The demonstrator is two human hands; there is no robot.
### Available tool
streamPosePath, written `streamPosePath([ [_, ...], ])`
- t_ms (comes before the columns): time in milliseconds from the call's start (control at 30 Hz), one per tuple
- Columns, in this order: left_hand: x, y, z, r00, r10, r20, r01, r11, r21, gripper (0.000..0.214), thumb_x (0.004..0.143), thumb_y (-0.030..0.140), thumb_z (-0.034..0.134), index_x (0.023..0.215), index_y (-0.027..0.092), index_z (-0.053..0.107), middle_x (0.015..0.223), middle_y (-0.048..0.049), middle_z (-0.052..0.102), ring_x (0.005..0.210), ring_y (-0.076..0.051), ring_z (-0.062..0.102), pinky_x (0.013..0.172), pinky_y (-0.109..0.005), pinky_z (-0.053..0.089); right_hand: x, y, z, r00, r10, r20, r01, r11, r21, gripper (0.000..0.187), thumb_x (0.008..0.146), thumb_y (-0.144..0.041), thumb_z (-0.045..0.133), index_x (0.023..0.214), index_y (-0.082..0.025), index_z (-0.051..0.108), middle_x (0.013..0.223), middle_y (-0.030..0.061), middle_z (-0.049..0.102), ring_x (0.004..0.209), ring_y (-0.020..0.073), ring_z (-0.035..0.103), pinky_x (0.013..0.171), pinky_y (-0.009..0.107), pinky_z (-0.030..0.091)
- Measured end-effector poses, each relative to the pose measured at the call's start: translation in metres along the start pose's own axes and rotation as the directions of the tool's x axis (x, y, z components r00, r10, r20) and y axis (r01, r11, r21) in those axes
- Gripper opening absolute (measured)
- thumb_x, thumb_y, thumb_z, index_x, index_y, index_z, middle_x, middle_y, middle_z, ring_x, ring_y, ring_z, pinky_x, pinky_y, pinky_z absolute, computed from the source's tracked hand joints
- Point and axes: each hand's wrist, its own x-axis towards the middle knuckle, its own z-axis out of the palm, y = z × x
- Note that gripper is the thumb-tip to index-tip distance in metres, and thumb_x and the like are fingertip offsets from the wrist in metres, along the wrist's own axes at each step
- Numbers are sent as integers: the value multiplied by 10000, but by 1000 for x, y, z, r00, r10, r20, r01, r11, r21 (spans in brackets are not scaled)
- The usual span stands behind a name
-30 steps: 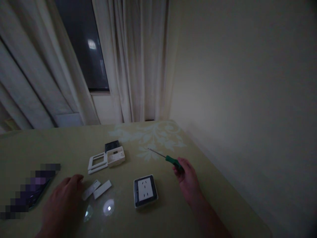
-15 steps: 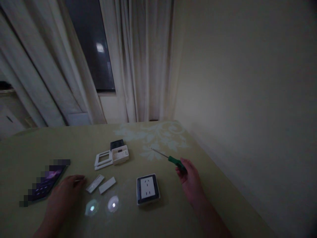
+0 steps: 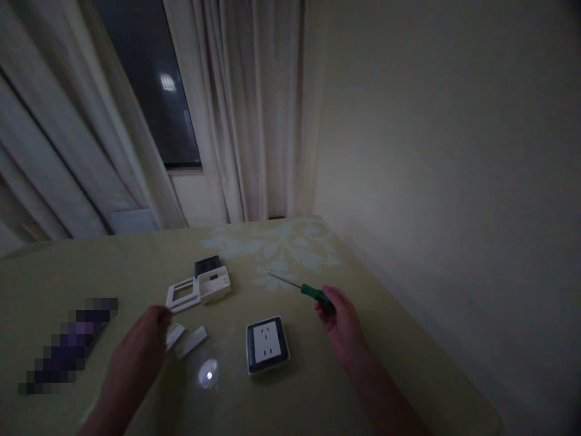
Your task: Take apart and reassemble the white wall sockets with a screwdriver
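Note:
My right hand (image 3: pixel 342 327) is wrapped round the green handle of a screwdriver (image 3: pixel 312 293), whose metal shaft points up and to the left above the table. My left hand (image 3: pixel 140 345) is raised over the table with its fingertips pinched together. Whatever may be between them is too small to make out. Just beside and partly behind it lie two narrow white plastic strips, one strip (image 3: pixel 175 335) partly covered and the other strip (image 3: pixel 192 342) in full view. Between my hands sits a wall socket (image 3: pixel 267 345) with a white face and dark frame, slots upward.
Farther back lie a white frame (image 3: pixel 184 293), an open white mounting box (image 3: pixel 215 286) and a dark square part (image 3: pixel 207 265). A blurred-out dark phone-like device (image 3: pixel 70 345) is at left. A wall (image 3: pixel 431 181) borders the table's right side; curtains (image 3: pixel 258 121) hang behind.
My left hand has lifted and moved right, toward the white strips and frame. My right hand keeps hold of the screwdriver in much the same pose. The whole view has shifted slightly.

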Motion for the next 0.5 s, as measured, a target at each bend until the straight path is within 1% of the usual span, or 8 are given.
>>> streamPosePath([
  [67, -7, 45, 1, 994, 111, 12, -110, 990, -89, 304, 1078, 383, 390, 1115, 244, 658, 1058, -85, 784, 915, -264, 766, 784, -338, 576, -2, 0, 1, 1000, 7, 2, -7, 1000, 8, 464, 589, -426, 1023, 794, -185, 683, 681, -16, 709, 550, 128, 682, 491, 196, 558],
  [100, -11, 70, 3, 977, 212, 5, -205, 949, -240, 275, 1056, 390, 447, 1070, 247, 682, 1053, -82, 788, 939, -265, 767, 820, -344, 587, -3, 0, 2, 1000, 10, 2, -10, 1000, 12, 472, 583, -428, 1026, 797, -184, 683, 681, -16, 710, 548, 125, 680, 489, 193, 554],
  [167, -23, 114, 11, 918, 396, -25, -359, 803, -476, 290, 1044, 431, 504, 1000, 263, 736, 1055, -74, 796, 988, -270, 769, 880, -362, 598, -4, 0, 2, 1000, 12, -2, -12, 1000, 17, 485, 570, -431, 1033, 795, -182, 682, 681, -16, 711, 546, 123, 679, 488, 190, 551],
  [233, -33, 145, 22, 892, 450, -39, -384, 710, -591, 300, 1031, 424, 534, 955, 266, 778, 994, -69, 810, 941, -264, 782, 840, -355, 609, -3, -1, 2, 1000, 11, -8, -10, 1000, 16, 494, 563, -436, 1036, 787, -184, 674, 675, -21, 707, 547, 124, 681, 492, 190, 553],
  [267, -37, 153, 28, 886, 462, -33, -378, 679, -629, 282, 1022, 407, 554, 964, 267, 793, 989, -63, 819, 934, -258, 788, 835, -348, 612, -3, -1, 1, 1000, 9, -13, -9, 1000, 14, 497, 562, -440, 1036, 782, -186, 670, 672, -24, 704, 548, 124, 681, 494, 191, 554],
  [333, -42, 157, 40, 882, 471, -8, -353, 649, -674, 230, 1010, 372, 598, 998, 273, 805, 1006, -44, 836, 936, -242, 798, 845, -330, 617, -1, -2, 0, 1000, 5, -25, -5, 1000, 9, 503, 561, -448, 1036, 779, -189, 664, 669, -28, 700, 546, 124, 679, 495, 193, 555],
  [433, -47, 145, 56, 871, 491, 10, -353, 641, -681, 193, 1022, 328, 618, 1035, 300, 809, 1021, -9, 849, 913, -218, 803, 848, -304, 622, 0, -4, -3, 999, 6, -42, -5, 1000, 8, 510, 561, -460, 1034, 799, -191, 672, 682, -25, 709, 550, 128, 681, 494, 202, 557],
  [500, -50, 135, 64, 860, 510, -18, -391, 637, -665, 210, 1042, 304, 599, 1041, 316, 808, 1013, 3, 850, 897, -209, 805, 828, -288, 623, -1, -5, -4, 999, 9, -48, -8, 1000, 12, 511, 563, -462, 1034, 814, -192, 681, 694, -21, 716, 559, 131, 686, 498, 205, 558],
])
